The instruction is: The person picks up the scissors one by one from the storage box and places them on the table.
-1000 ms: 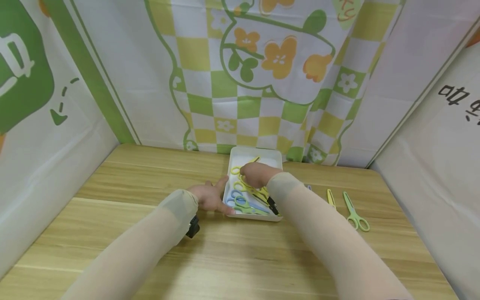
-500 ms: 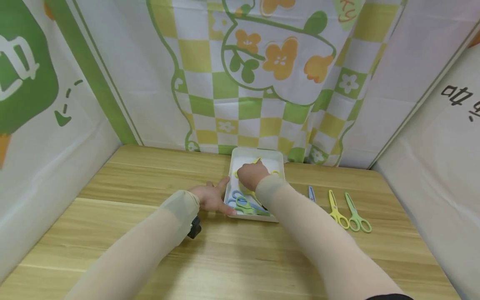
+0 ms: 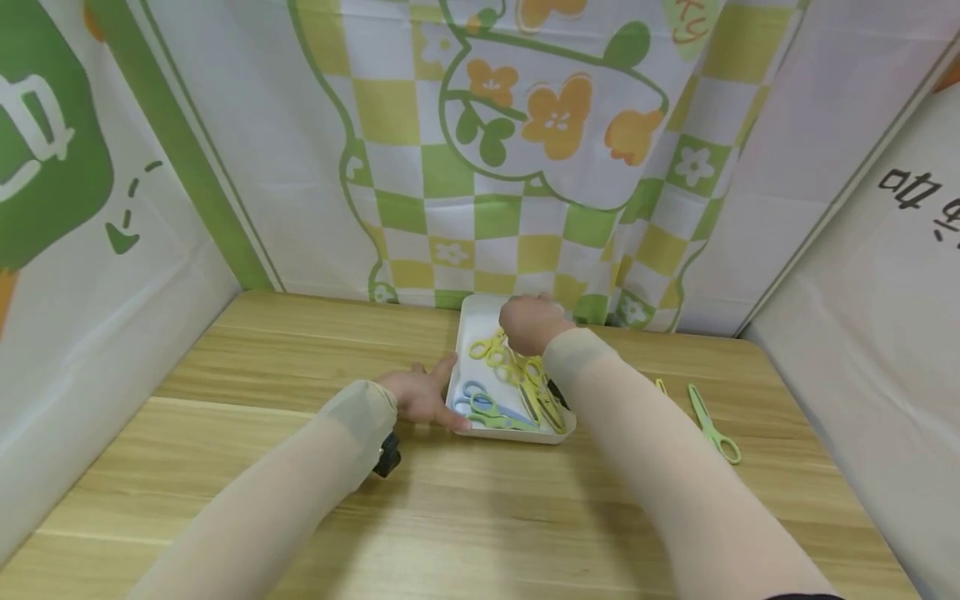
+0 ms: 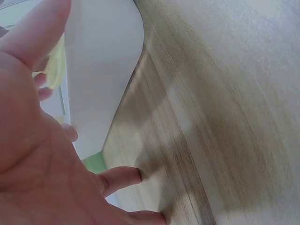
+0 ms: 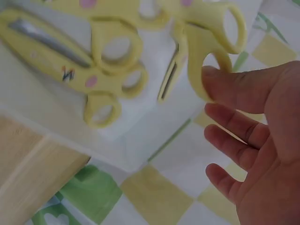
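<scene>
In the head view, a white tray point(image 3: 517, 437) at the back of the table holds several yellow scissors point(image 3: 531, 398), blue scissors point(image 3: 514, 414) and green scissors point(image 3: 517, 423). My left hand point(image 3: 423, 395) lies spread at the tray's left side, its thumb by the near corner. The left wrist view has those fingers extended along the tray's white wall. Over the tray's far right part, my right hand point(image 3: 531, 323) pinches a yellow scissors' handle point(image 5: 196, 63) between thumb and fingers, clearest in the right wrist view. Other yellow scissors point(image 5: 70, 70) lie beside it in the tray.
On the wooden table point(image 3: 450, 517) right of the tray lie light green scissors point(image 3: 703, 415). The tip of another yellow pair point(image 3: 661, 386) shows past the right forearm. A checkered curtain point(image 3: 487, 225) hangs right behind the tray.
My right hand moved left within the tray, then back right and farther toward its rear. Yellow scissors in the tray have shifted, some now at the right side. The left hand has stayed put.
</scene>
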Available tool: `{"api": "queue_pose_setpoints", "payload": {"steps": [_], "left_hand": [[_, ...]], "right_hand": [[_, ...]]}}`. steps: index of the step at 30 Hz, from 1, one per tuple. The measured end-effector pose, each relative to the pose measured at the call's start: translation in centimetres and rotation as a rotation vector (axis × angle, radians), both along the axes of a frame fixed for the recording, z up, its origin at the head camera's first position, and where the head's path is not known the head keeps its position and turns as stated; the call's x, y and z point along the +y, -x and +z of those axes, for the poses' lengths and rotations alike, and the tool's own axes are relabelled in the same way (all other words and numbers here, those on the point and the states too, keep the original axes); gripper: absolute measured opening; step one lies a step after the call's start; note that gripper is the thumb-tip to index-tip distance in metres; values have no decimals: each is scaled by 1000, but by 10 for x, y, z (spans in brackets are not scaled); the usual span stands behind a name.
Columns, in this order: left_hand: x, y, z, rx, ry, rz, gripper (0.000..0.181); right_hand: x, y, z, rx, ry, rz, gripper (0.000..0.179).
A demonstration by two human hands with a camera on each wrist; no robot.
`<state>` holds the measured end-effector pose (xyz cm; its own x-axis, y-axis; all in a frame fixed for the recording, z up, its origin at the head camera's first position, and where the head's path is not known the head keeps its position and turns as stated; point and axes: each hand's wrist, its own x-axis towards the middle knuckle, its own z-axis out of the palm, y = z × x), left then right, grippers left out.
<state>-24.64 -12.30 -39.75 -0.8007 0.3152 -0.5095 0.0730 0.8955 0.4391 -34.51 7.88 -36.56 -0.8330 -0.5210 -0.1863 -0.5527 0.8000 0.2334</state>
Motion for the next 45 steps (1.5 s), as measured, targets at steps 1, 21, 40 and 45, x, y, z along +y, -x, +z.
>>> {"api": "queue_pose_setpoints", "payload": {"steps": [1,21,40,45], "left_hand": [[0,0,0,0,-4,2,122],[0,0,-1,0,-34,5,122],[-4,-2,-1,-11,-42,20,122],[-3,-2,-1,-5,-30,18,122]], "right_hand": [[3,2,2,-3,7,2,17],[11,-3,17,16,269,-340,31],[22,2,2,-174,82,-183,24],[21,14,-10,-188,85,-207,14]]}}
